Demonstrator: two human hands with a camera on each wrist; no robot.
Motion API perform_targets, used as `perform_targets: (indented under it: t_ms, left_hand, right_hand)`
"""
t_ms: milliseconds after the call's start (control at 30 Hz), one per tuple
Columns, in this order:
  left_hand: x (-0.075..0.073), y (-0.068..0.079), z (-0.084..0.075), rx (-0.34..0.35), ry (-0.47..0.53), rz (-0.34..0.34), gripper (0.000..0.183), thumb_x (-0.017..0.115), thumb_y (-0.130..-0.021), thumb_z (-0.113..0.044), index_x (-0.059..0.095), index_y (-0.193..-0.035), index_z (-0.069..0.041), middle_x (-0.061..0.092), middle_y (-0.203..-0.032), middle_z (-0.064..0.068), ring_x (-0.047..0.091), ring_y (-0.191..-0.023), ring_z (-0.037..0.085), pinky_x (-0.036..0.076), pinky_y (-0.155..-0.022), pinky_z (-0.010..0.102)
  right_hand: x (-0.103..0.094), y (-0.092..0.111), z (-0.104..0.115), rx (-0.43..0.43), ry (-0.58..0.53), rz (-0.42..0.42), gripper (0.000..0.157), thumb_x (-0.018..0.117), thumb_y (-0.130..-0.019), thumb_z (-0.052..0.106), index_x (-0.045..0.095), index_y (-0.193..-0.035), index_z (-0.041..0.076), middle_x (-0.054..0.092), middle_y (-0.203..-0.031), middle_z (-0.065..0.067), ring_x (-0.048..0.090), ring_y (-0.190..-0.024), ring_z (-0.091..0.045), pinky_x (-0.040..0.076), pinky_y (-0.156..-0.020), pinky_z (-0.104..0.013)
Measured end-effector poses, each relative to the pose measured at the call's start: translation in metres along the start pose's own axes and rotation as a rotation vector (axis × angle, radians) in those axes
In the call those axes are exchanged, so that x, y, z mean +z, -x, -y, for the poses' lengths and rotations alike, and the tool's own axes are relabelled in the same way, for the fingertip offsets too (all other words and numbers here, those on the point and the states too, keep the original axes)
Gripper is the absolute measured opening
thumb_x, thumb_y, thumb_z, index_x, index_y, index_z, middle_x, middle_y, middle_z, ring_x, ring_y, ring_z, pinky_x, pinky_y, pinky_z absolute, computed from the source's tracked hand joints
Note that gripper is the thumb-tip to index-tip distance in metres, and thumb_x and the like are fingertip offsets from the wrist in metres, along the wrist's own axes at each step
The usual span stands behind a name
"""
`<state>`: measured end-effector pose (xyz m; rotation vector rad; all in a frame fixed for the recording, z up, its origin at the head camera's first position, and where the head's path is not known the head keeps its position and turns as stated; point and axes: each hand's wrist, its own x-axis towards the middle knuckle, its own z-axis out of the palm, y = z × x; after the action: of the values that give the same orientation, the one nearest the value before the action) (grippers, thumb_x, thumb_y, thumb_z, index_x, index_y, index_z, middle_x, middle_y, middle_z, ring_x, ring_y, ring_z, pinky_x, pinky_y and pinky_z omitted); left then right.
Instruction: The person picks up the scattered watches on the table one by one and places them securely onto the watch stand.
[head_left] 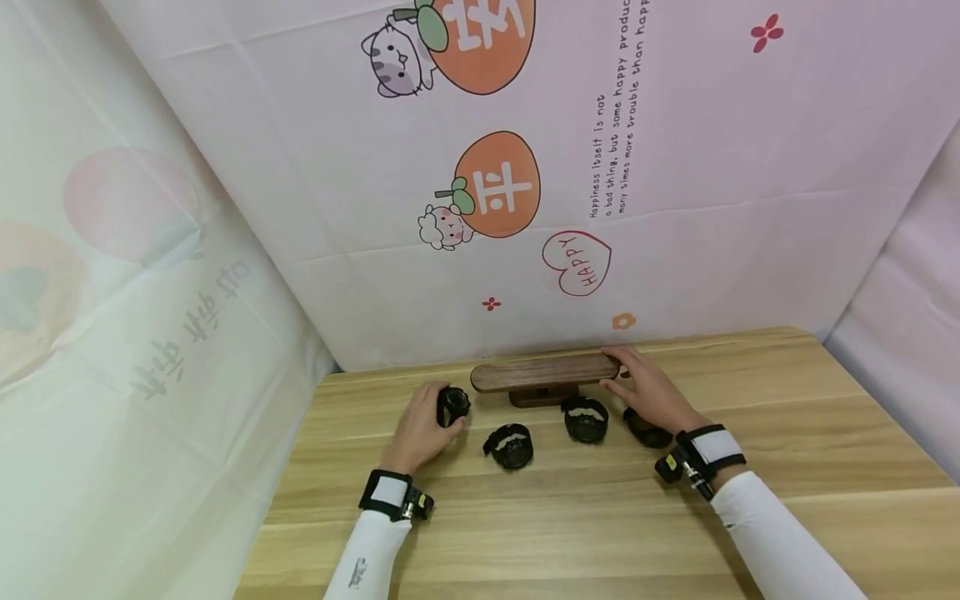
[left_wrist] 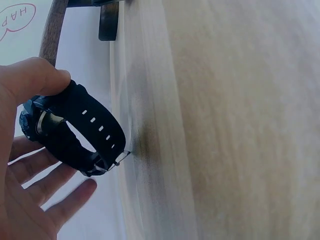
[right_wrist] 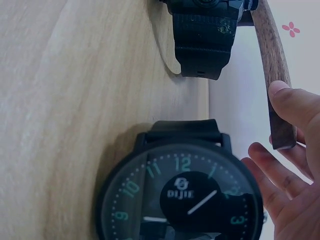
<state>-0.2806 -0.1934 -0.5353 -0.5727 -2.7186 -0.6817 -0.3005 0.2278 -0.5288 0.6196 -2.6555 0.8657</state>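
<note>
My left hand (head_left: 416,429) holds a black wristwatch (head_left: 455,403) to the left of a dark wooden watch stand (head_left: 547,372). In the left wrist view the thumb presses on this watch's buckled strap (left_wrist: 97,120), which forms a loop above the table, while the other fingers spread behind the case. My right hand (head_left: 656,396) grips the right end of the stand's long bar, its thumb on the near side in the right wrist view. Below that hand sits a watch with a round dial marked DIJIE (right_wrist: 180,200). Another black watch (head_left: 585,421) stands in front of the stand.
One more black watch (head_left: 512,450) rests on the wood-grain table (head_left: 525,533) between the hands, nearer to me. A printed white cloth (head_left: 697,208) hangs close behind the stand, and a pale curtain (head_left: 150,333) borders the left side.
</note>
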Motion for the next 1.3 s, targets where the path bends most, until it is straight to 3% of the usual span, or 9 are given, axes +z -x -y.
perform_targets:
  t_ms: [433, 767, 1133, 1300]
  left_hand:
    - [-0.0008, -0.0004, 0.0018, 0.013, 0.070, -0.049, 0.069, 0.072, -0.083, -0.040, 0.047, -0.137, -0.006, 0.047, -0.131, 0.008, 0.051, -0.116, 0.023, 0.051, -0.095, 0.043]
    - [-0.0019, -0.0018, 0.0002, 0.056, 0.020, -0.066, 0.067, 0.076, -0.081, -0.037, 0.047, -0.137, -0.015, 0.048, -0.132, 0.003, 0.051, -0.117, 0.019, 0.051, -0.095, 0.039]
    - [-0.0014, -0.0038, 0.0018, 0.057, 0.033, -0.073, 0.070, 0.078, -0.079, -0.035, 0.047, -0.137, -0.012, 0.049, -0.131, 0.003, 0.053, -0.114, 0.016, 0.051, -0.095, 0.036]
    - [-0.0004, -0.0056, 0.0035, 0.102, 0.066, -0.105, 0.069, 0.078, -0.079, -0.033, 0.048, -0.136, -0.009, 0.051, -0.129, 0.008, 0.055, -0.112, 0.019, 0.052, -0.094, 0.035]
  right_hand:
    - [-0.0009, 0.0008, 0.0010, 0.000, -0.010, -0.006, 0.058, 0.067, -0.091, 0.026, 0.044, -0.142, 0.012, 0.048, -0.135, -0.008, 0.053, -0.111, -0.023, 0.054, -0.087, -0.045]
    - [0.0006, 0.0019, -0.0002, 0.014, -0.015, 0.001, 0.058, 0.066, -0.092, 0.028, 0.042, -0.143, 0.014, 0.048, -0.135, -0.008, 0.054, -0.110, -0.024, 0.053, -0.086, -0.046]
    - [0.0020, 0.0006, -0.0014, -0.008, -0.028, -0.005, 0.057, 0.066, -0.092, 0.028, 0.044, -0.141, 0.009, 0.050, -0.134, -0.006, 0.054, -0.111, -0.021, 0.056, -0.085, -0.042]
    - [0.0015, 0.0012, -0.0018, 0.002, -0.034, -0.001, 0.056, 0.065, -0.093, 0.028, 0.044, -0.142, 0.009, 0.049, -0.135, -0.007, 0.053, -0.113, -0.023, 0.056, -0.085, -0.043]
